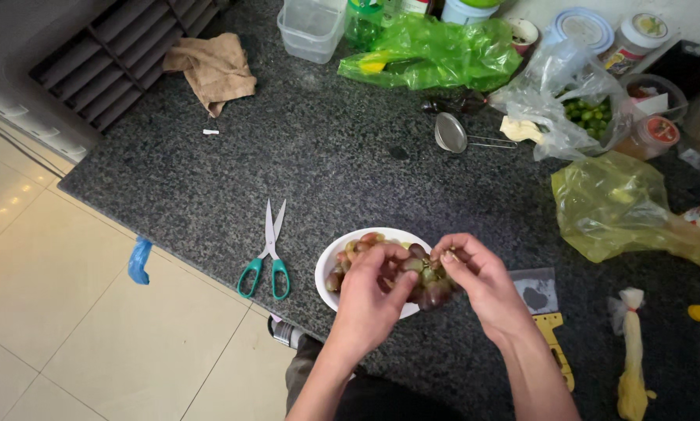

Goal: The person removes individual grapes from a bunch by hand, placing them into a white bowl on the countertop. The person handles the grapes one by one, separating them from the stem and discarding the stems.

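Observation:
A white bowl (328, 263) near the counter's front edge holds a bunch of reddish-green grapes (424, 282). My left hand (369, 300) grips the bunch from the near side, fingers curled over the fruit. My right hand (474, 277) pinches a grape at the bunch's right end. Both hands hover over the bowl, partly hiding it. Green-handled scissors (269, 253) lie shut on the dark granite counter (209, 187) to the left of the bowl.
At the back stand a green plastic bag (435, 54), a clear bag with green fruit (576, 101), a metal strainer (453, 134), jars and a clear tub (312, 30). A yellow bag (623, 206) lies right. A brown cloth (213, 70) sits far left. Tiled floor lies below.

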